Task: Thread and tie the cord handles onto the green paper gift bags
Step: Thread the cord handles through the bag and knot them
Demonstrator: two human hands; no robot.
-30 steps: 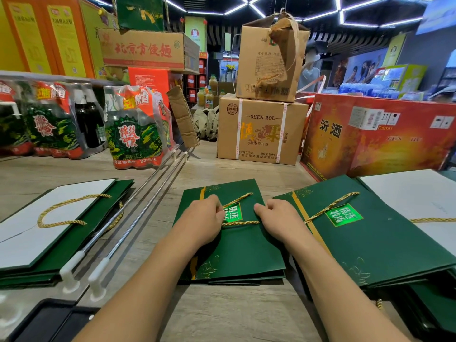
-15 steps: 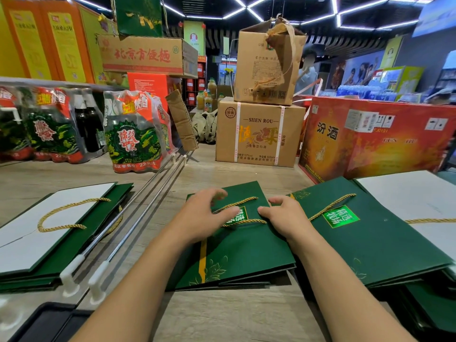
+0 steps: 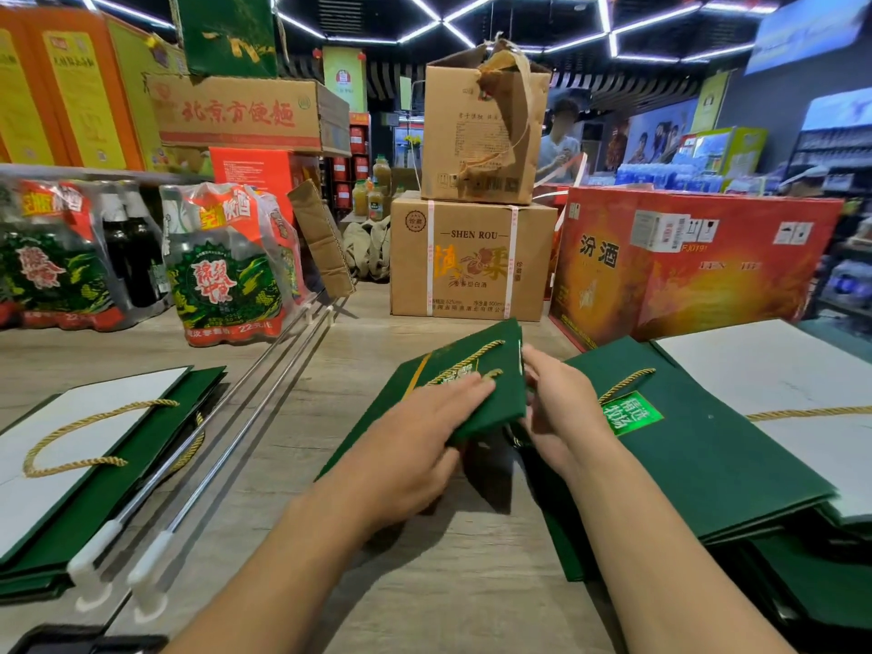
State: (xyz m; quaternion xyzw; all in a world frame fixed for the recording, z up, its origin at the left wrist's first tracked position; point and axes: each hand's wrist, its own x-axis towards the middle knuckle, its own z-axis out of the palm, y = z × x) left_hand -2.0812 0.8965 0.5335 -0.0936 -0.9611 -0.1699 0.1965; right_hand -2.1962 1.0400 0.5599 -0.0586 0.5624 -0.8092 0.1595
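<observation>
A bag (image 3: 495, 403) lies between a left stack (image 3: 108, 488) and right stack (image 3: 708, 464), cartons (image 3: 472, 266) behind.

We see a shop interior under a dark ceiling (image 3: 542, 11) crossed by bright white light strips (image 3: 453, 28) in angular lines, with posters (image 3: 656, 134) on the far wall (image 3: 774, 101) and stocked shelves (image 3: 830, 148) at the right. Pale wood-grain planks (image 3: 472, 582) make the surface beneath us; toward its far edge stand two stacked cardboard cartons (image 3: 472, 262) and a long red carton (image 3: 684, 271). At the left a shelf (image 3: 85, 169) carries orange and yellow boxes (image 3: 71, 92) above shrink-wrapped bottle packs (image 3: 226, 271).
</observation>
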